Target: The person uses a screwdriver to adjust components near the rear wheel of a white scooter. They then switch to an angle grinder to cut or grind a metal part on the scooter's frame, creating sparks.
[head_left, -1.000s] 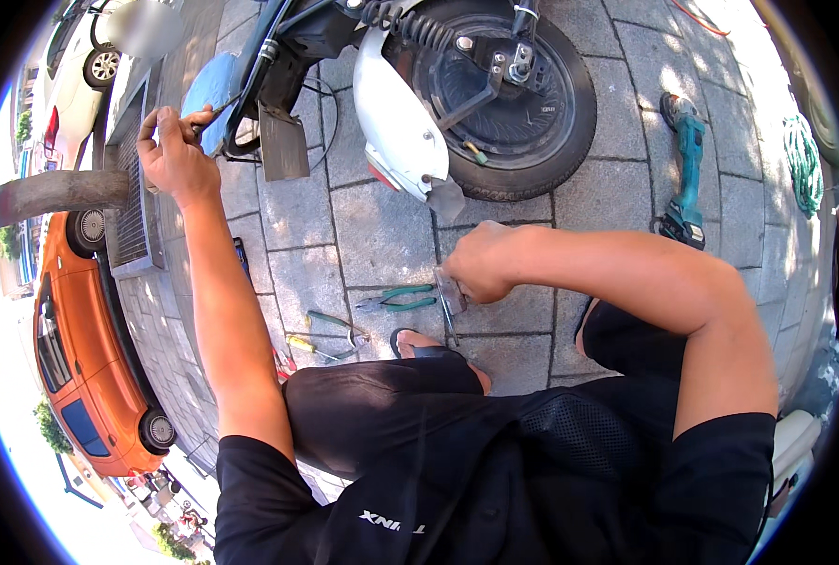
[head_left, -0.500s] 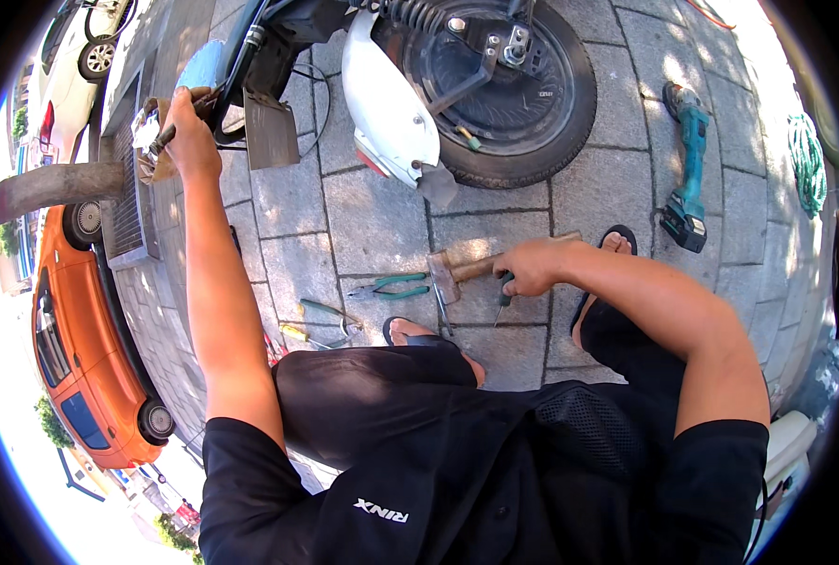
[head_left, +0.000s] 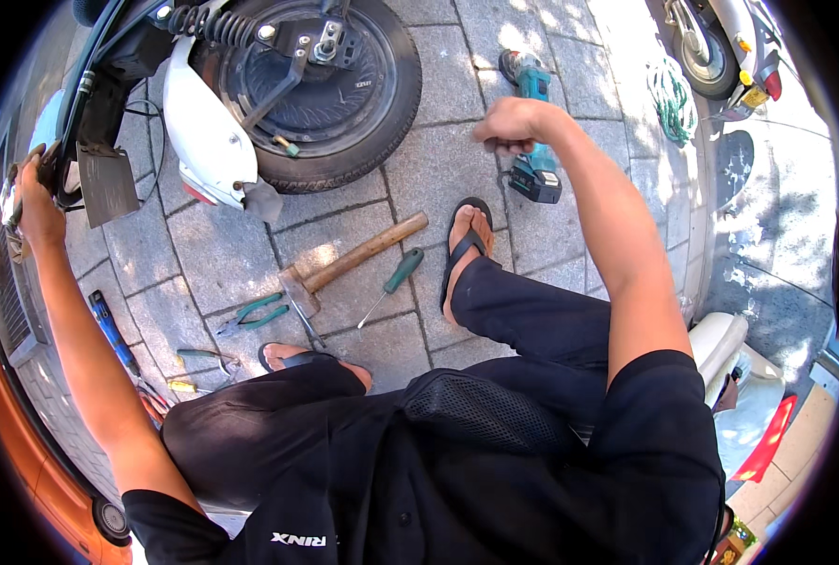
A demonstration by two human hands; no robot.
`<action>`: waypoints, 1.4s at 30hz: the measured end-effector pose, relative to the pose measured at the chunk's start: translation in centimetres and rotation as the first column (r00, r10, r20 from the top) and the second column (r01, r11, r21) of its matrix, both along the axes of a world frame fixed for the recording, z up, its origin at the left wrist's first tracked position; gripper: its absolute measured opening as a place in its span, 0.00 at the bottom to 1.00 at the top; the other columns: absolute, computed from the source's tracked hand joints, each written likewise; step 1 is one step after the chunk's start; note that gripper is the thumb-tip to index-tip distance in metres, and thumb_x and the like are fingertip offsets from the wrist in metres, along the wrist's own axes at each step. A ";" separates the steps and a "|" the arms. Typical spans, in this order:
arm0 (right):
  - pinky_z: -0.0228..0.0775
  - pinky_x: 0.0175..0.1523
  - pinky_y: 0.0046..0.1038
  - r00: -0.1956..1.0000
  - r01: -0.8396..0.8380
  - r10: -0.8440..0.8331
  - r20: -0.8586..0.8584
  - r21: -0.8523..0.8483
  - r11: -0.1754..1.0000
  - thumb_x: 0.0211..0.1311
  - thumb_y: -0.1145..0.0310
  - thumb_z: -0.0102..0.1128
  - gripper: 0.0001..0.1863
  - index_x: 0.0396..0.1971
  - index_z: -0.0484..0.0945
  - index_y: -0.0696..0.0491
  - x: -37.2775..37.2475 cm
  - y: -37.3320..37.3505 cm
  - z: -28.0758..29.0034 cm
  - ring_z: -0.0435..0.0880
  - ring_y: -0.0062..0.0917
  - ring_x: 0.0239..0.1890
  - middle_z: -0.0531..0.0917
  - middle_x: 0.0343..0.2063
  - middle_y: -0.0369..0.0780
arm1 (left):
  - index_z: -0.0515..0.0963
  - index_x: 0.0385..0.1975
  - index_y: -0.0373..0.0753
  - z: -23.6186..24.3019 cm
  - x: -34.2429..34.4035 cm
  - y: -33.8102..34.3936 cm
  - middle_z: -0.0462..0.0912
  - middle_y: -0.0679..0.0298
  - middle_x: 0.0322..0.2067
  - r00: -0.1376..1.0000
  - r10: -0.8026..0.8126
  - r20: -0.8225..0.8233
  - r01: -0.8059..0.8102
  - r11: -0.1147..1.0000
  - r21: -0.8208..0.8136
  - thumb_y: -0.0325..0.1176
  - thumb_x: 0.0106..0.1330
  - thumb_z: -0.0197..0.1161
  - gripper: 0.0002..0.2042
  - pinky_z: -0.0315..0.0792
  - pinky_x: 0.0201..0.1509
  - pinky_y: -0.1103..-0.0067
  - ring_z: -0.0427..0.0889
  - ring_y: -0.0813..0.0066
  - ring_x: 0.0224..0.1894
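At the far left, my left hand [head_left: 41,202] is closed beside the scooter's dark frame [head_left: 85,122]; what lies in its grip is hard to make out, with something crumpled and pale next to it. My right hand [head_left: 516,124] is over the teal angle grinder [head_left: 534,87], its fingers loosely curled and nothing visible in them. Whether it touches the tool cannot be told. A green-handled screwdriver [head_left: 403,270] lies on the paving beside a wooden-handled hammer [head_left: 363,251]. Left of the hammer head are green-handled pliers [head_left: 255,313].
The scooter's rear wheel [head_left: 321,94] and white panel [head_left: 208,127] stand ahead. More pliers [head_left: 208,356] and a blue tool [head_left: 112,330] lie at the left. Green rope [head_left: 672,102] and another scooter [head_left: 716,47] are at the far right. An orange car [head_left: 38,480] is lower left.
My right hand has let go of the screwdriver, now on the paving, and moved forward and right to the grinder. The view has shifted right; my left hand stays at the scooter frame.
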State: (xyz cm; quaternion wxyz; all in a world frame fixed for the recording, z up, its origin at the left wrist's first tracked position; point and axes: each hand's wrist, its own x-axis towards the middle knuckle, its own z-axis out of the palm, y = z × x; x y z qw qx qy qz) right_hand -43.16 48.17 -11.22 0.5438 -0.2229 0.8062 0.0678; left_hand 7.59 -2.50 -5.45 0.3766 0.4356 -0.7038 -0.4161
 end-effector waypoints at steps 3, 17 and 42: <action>0.78 0.34 0.38 0.855 0.181 -0.239 -0.461 -0.166 0.969 0.67 0.55 0.62 0.19 0.29 0.85 0.58 -7.0 4.0 -2.8 0.87 0.35 0.26 0.88 0.27 0.45 | 0.79 0.61 0.30 0.0 1.3 -0.6 0.84 0.52 0.55 0.999 0.020 -0.032 -0.017 0.997 0.069 0.42 0.79 0.49 0.24 0.73 0.68 0.74 0.83 0.66 0.59; 0.74 0.32 0.34 0.521 0.741 -0.844 0.126 -0.557 0.375 0.67 0.29 0.61 0.36 0.31 0.83 0.53 -8.9 11.1 -16.4 0.81 0.28 0.23 0.81 0.23 0.38 | 0.84 0.44 0.26 1.7 -0.8 2.7 0.88 0.51 0.42 0.981 0.157 -0.116 -0.152 0.987 0.051 0.34 0.70 0.55 0.17 0.78 0.55 0.74 0.87 0.65 0.44; 0.79 0.54 0.37 0.623 0.780 0.285 0.728 -0.601 -0.172 0.85 0.44 0.40 0.33 0.64 0.74 0.61 -6.5 -4.4 6.9 0.82 0.32 0.46 0.83 0.50 0.49 | 0.81 0.50 0.28 0.8 -2.9 5.9 0.86 0.56 0.45 0.993 0.106 -0.044 -0.107 0.994 -0.024 0.54 0.78 0.58 0.28 0.74 0.59 0.78 0.83 0.72 0.47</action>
